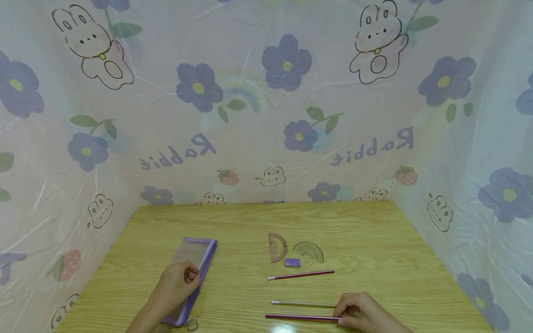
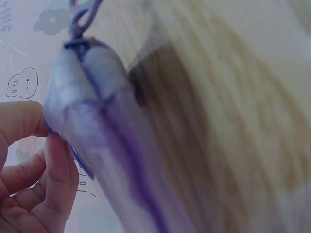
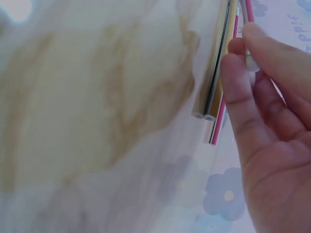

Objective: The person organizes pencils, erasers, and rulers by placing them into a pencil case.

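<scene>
A zippered pencil pouch (image 1: pixel 189 253) with a see-through panel and purple trim lies slanted on the left of the table. My left hand (image 1: pixel 176 283) pinches its upper edge beside the zipper; the left wrist view shows thumb and fingers at the purple trim (image 2: pixel 104 126). A purple loop (image 1: pixel 192 325) sticks out at the pouch's near end. In my right hand (image 1: pixel 361 311), thumb and fingers grip the right end of a dark red pencil (image 1: pixel 300 317). Its white eraser tip (image 3: pixel 251 64) shows between the fingers. Just behind, a gold pencil (image 1: pixel 304 304) runs up to the same fingers.
Another dark red pencil (image 1: pixel 301 275) lies farther back. Behind it are a purple eraser (image 1: pixel 292 262), a pinkish protractor (image 1: pixel 277 248) and a clear protractor (image 1: pixel 309 250). A patterned plastic curtain (image 1: pixel 250 115) surrounds the wooden table (image 1: pixel 374 236) at the back and sides.
</scene>
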`<state>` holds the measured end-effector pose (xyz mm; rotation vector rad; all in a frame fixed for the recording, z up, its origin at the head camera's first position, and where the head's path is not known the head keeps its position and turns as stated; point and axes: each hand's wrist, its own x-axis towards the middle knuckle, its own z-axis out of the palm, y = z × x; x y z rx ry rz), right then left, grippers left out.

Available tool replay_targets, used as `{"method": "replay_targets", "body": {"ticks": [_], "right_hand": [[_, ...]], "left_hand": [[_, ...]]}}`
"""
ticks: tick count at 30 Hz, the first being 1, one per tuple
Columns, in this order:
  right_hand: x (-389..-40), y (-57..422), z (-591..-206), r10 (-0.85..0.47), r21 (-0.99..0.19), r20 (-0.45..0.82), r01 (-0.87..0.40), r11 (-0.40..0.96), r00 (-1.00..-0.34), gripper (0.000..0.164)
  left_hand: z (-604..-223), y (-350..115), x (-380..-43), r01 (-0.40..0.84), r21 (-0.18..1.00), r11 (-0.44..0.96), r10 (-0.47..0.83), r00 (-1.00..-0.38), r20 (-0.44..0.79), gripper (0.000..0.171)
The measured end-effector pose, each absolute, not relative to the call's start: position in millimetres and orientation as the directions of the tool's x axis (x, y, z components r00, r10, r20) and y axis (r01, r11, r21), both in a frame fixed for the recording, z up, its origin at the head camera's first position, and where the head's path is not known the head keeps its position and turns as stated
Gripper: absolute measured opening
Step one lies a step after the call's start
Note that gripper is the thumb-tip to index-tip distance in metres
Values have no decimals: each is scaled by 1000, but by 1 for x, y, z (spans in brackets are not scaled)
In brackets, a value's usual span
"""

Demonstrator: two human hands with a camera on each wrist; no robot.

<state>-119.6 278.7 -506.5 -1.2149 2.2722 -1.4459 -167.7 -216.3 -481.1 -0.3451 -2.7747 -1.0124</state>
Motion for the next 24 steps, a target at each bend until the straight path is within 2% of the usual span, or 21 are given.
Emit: {"method": "replay_targets", "body": {"ticks": [8,15,24], "right_hand": [[-120,280,-508,-715,-862,270,-493,119,-645,25],[-119,279,-507,-709,-883,261,-458,99,-655,14],[-119,275,-505,-688,-863,280,-489,125,-670,14]], "left_hand": [[-481,-218,-168,276,610,743,164,-958,235,15],[-482,-218,-170,285,615,736,176,-956,233,15],[-481,-220,-169,283,622,730,184,-958,220,15]]}}
